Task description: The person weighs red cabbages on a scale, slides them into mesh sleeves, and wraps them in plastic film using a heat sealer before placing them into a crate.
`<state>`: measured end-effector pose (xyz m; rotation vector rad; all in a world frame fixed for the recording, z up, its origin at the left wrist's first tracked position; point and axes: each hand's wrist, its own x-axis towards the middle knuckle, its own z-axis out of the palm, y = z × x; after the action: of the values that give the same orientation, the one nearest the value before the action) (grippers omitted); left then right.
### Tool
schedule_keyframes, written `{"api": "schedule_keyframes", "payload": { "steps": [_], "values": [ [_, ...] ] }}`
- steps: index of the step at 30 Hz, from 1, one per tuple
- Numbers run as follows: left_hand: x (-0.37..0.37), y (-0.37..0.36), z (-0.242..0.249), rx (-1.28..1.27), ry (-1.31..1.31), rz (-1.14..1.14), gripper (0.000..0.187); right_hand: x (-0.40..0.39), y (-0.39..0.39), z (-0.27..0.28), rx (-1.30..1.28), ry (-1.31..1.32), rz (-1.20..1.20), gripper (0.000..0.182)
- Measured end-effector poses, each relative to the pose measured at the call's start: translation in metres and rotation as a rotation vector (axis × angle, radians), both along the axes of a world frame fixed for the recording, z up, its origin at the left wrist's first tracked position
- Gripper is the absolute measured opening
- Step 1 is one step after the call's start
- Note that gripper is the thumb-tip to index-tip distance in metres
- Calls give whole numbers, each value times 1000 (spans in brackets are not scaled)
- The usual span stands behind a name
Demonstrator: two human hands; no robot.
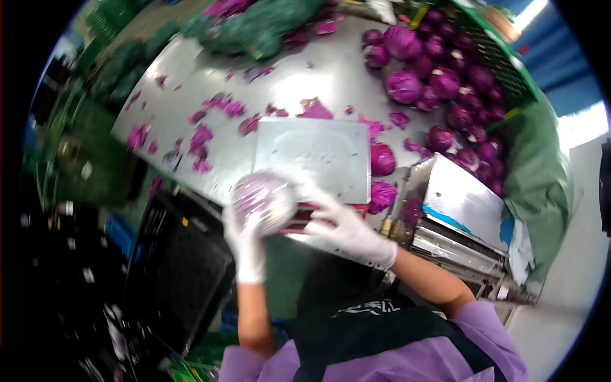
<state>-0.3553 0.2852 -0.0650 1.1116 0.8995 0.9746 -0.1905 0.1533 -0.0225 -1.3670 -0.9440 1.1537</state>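
Note:
A red cabbage in shiny clear wrap (264,196) sits in my gloved left hand (244,247), whose fingers close around its lower left side. It is held just over the front left corner of a flat metal weighing plate (313,159). My right hand (347,230), also in a white glove, is right of the cabbage with its fingers apart and nothing in them. Its fingertips point toward the cabbage without gripping it, near the plate's front edge. Slight blur softens both hands and the cabbage.
Many red cabbages (439,83) are heaped at the back right beside a green crate (509,70). Loose purple leaves (200,140) litter the steel table (191,76). A wrapping machine (468,200) stands at the right, a black crate (178,267) at lower left, green netting (254,28) behind.

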Motion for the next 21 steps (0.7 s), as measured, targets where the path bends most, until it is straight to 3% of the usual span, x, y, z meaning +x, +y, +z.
{"api": "schedule_keyframes", "payload": {
  "steps": [2,3,5,7,9,11,12,13,16,17,19,21],
  "values": [
    [-60,13,-14,119,54,206,41,-2,-10,4,18,-220,56,67],
    [-90,18,-16,102,176,355,45,-1,-17,4,-8,-167,24,65],
    [-134,20,-16,124,407,653,59,14,-34,3,13,-366,-7,62],
    [-224,45,-81,192,662,736,68,29,-54,4,-18,-327,-103,56],
    [-244,38,-85,-190,832,926,80,45,-75,0,-32,-359,-205,54],
    [-247,47,-111,-142,823,1021,86,57,-96,14,-82,-348,-303,48],
    [-206,43,-90,-38,1226,920,83,63,-106,12,-89,-355,-331,47],
    [-159,38,-68,4,1048,756,82,69,-117,9,-99,-362,-359,46],
    [-44,52,-65,338,726,510,69,91,-154,11,-57,-588,-482,41],
    [-3,54,-65,437,663,392,65,105,-172,8,-4,-712,-589,36],
    [90,16,-20,543,541,214,58,145,-224,8,62,-1025,-835,32],
    [154,-30,12,565,436,64,56,189,-296,20,-24,-1186,-1151,29]
  ]
}}
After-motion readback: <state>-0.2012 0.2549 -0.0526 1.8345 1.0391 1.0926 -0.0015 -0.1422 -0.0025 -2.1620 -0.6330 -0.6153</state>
